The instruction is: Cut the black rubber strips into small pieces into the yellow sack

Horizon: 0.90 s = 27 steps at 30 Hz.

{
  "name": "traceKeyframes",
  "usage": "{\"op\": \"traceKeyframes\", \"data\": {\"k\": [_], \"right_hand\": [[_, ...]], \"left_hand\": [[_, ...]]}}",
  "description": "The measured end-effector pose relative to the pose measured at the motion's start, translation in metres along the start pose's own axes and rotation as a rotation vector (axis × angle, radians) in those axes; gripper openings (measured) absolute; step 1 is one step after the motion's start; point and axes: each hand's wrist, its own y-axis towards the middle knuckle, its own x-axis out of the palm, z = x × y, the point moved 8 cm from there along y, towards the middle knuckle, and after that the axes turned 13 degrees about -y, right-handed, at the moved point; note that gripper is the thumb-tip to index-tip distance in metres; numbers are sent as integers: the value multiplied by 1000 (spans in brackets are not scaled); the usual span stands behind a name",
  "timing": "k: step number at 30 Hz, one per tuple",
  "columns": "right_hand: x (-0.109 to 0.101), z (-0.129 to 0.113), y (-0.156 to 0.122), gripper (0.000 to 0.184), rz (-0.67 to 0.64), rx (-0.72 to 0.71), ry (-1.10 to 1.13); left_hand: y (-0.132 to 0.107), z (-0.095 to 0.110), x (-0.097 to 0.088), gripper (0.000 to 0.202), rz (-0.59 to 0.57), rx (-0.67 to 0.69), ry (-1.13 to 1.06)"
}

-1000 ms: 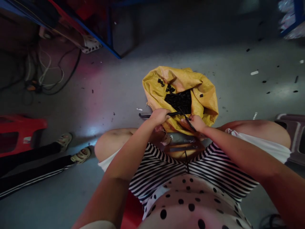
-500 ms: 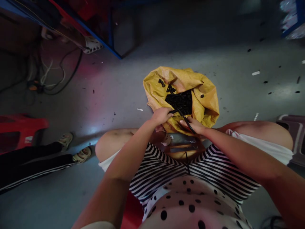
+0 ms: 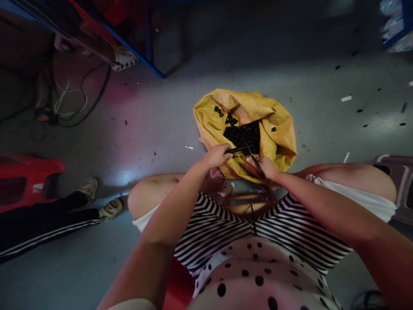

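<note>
A yellow woven sack (image 3: pixel 280 129) stands open on the floor between my knees, holding a heap of small black pieces (image 3: pixel 242 134). My left hand (image 3: pixel 215 156) is closed round a thin black rod (image 3: pixel 238 149) that points right over the sack's mouth. My right hand (image 3: pixel 265 167) is closed on a black cutting tool (image 3: pixel 255 161) whose tip meets the rod's end. Both hands hover at the sack's near rim.
Another person's legs in black striped trousers and sandals (image 3: pixel 109 209) lie at the left, beside a red plastic stool (image 3: pixel 29 181). Cables (image 3: pixel 74 103) trail under blue shelving at the upper left. Small black scraps dot the grey floor. A dark stool (image 3: pixel 400 185) stands at the right.
The long rod that stuck out to the left of my left hand a second ago no longer shows there; only a short length remains over the sack. Both hands stay at the rim.
</note>
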Motion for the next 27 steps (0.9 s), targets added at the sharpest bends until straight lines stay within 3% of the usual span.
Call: {"op": "traceKeyframes", "data": {"k": [10,19,27], "right_hand": [[4,4,-1,62,39,-13,17],[10,3,-1,61,-153,-27,24],[8,5,3,67,-39,-57,-151]], "left_hand": [[1,-5,-1,26,-18,-7,25],[-5,1,8,27,-136,78,52],[-2,-5,9,27,-123,77,51]]}}
